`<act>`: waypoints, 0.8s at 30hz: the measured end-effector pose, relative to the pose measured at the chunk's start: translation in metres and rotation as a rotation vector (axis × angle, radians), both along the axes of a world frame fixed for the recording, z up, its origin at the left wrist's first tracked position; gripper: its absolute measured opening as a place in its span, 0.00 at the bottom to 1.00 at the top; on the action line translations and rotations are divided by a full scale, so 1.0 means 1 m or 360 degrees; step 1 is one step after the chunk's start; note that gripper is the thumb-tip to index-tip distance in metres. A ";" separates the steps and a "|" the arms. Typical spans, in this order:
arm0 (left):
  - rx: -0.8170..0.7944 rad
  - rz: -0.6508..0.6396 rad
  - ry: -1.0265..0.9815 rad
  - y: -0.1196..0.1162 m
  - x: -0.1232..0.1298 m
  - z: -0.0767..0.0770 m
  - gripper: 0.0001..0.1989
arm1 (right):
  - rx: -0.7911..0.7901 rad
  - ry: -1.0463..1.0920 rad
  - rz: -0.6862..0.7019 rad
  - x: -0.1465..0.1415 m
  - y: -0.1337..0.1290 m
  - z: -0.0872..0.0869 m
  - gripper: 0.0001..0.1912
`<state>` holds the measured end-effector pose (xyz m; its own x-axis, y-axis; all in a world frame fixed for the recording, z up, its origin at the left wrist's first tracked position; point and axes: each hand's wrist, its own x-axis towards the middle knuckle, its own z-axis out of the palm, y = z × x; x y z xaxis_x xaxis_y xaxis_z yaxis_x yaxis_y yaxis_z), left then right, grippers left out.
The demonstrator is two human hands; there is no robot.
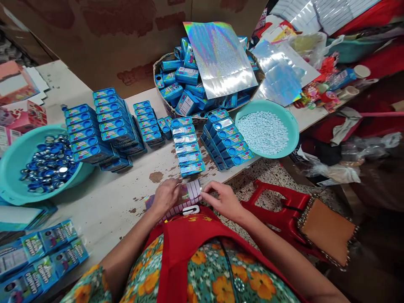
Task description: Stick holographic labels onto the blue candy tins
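Note:
At the table's front edge, close to my red apron, I hold a shiny sticker sheet [191, 190] marked off in pale strips. My left hand [166, 197] is closed over its left part, with the fingertips on top. At the sheet's right edge, the thumb and forefinger of my right hand [222, 201] are pinched together; whether a single sticker is between them is too small to tell. Just beyond stands a row of small blue boxes [188, 147], some with shiny tops. To its right is a second blue row [229, 139].
A teal basin of pale blue pellets [293, 134] stands right, another teal basin [9, 185] of blue-and-silver caps left. Behind, a carton [159, 99] of blue boxes bears a holographic sheet [221, 59]. Stacked blue boxes [115, 118] stand left. A red stool [277, 202] is right.

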<state>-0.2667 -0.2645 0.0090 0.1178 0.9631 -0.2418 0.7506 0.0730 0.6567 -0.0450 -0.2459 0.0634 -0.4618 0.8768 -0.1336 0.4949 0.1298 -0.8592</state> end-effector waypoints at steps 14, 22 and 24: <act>-0.0410 0.0288 -0.1042 0.027 0.011 0.077 0.15 | -0.0478 0.0483 -0.0648 -0.018 0.039 0.036 0.16; -0.0533 0.0372 -0.1119 0.037 -0.004 0.089 0.17 | -0.0439 0.0362 -0.0289 -0.033 0.055 0.044 0.26; -0.0514 0.0306 -0.1073 0.041 -0.006 0.089 0.18 | -0.0426 0.0360 -0.0299 -0.041 0.061 0.040 0.13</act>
